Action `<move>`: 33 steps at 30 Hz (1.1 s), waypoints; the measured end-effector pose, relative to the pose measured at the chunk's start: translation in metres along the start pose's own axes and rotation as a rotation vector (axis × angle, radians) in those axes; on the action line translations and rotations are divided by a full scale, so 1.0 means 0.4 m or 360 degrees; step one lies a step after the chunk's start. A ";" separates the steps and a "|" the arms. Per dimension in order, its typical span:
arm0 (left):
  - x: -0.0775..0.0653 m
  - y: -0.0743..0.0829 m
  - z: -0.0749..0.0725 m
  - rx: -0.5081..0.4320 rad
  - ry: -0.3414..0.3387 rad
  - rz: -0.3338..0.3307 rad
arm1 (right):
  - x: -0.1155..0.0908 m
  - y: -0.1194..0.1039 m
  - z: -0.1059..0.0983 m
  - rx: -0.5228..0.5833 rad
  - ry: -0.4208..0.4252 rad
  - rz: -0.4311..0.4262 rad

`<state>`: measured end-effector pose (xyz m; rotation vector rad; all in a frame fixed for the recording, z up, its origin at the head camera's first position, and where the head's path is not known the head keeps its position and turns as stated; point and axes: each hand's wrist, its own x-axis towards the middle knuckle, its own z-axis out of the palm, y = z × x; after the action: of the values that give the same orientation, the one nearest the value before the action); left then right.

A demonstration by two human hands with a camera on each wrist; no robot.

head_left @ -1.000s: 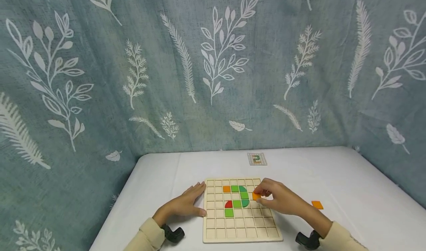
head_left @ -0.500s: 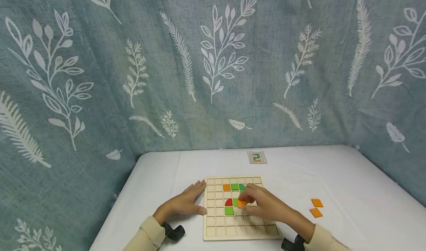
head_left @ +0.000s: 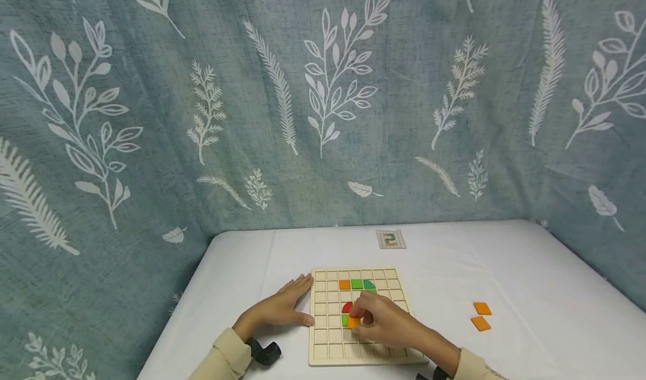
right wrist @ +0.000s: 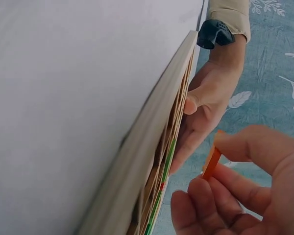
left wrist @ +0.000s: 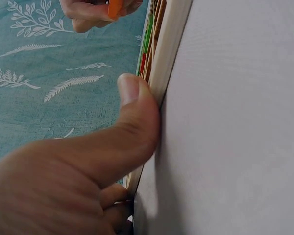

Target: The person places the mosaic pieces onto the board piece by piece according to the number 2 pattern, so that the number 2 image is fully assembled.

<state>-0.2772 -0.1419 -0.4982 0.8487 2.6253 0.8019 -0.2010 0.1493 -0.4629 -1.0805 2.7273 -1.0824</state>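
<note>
A pale wooden grid board (head_left: pixel 330 352) lies on the white table. My left hand (head_left: pixel 280 307) rests against its left edge, fingers and thumb spread, the thumb touching the rim in the left wrist view. Between thumb and fingers my right hand (head_left: pixel 386 321) pinches an orange square tile (head_left: pixel 354 322), held just above the board beside a green tile (head_left: pixel 345 320). A red quarter-round tile (head_left: pixel 347 307) sits behind that green one. Farther back lie another orange tile (head_left: pixel 345 285), a green square (head_left: pixel 357 284) and a green quarter-round tile (head_left: pixel 369 284). My right hand hides some cells.
Two loose orange tiles (head_left: pixel 481 308) lie on the table (head_left: pixel 444 273) to the right of the board. A small pattern card (head_left: pixel 391 239) lies behind the board. A blue-green leaf-print cloth (head_left: pixel 303 200) hangs behind the table.
My right hand has carried the orange tile leftward and nearer over the board, from the right-hand columns to beside the front green tile. My left hand stays in place.
</note>
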 end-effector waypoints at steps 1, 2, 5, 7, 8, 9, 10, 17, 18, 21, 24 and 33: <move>-0.001 0.001 -0.001 -0.0001 0.0001 -0.0001 | 0.001 -0.001 0.001 0.0002 -0.0004 0.0010; -0.001 0.001 -0.002 -0.0002 0.0002 -0.0001 | 0.002 -0.001 0.002 0.0002 -0.0007 0.0021; -0.002 0.003 -0.005 -0.0006 0.0010 0.0003 | 0.005 -0.002 0.008 -0.0012 -0.0020 0.0045; -0.003 0.004 -0.007 -0.0007 0.0010 0.0011 | 0.007 -0.003 0.013 -0.0026 -0.0028 0.0050; -0.003 0.004 -0.007 -0.0009 0.0011 0.0015 | 0.007 -0.003 0.017 -0.0031 -0.0030 0.0050; -0.003 0.003 -0.007 -0.0011 0.0012 0.0016 | 0.007 -0.003 0.021 -0.0046 -0.0030 0.0035; -0.003 0.002 -0.007 -0.0012 0.0008 0.0015 | 0.006 -0.003 0.024 -0.0058 -0.0032 0.0025; -0.011 -0.005 -0.001 -0.0034 0.0001 0.0005 | 0.000 -0.003 0.043 -0.0129 -0.0056 -0.0023; -0.012 -0.006 0.000 -0.0037 0.0000 0.0003 | 0.000 -0.003 0.045 -0.0138 -0.0057 -0.0021; -0.014 -0.007 0.001 -0.0023 -0.0001 -0.0003 | 0.002 -0.004 0.045 -0.0151 -0.0056 -0.0014; -0.012 -0.009 -0.001 0.0005 0.0011 -0.0004 | 0.005 -0.005 0.043 -0.0159 -0.0045 0.0000; -0.001 -0.005 -0.004 -0.0004 0.0003 0.0013 | -0.001 0.004 0.038 -0.0150 -0.0052 0.0021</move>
<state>-0.2782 -0.1441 -0.4981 0.8586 2.6238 0.8083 -0.1981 0.1412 -0.4756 -1.0800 2.7811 -0.9345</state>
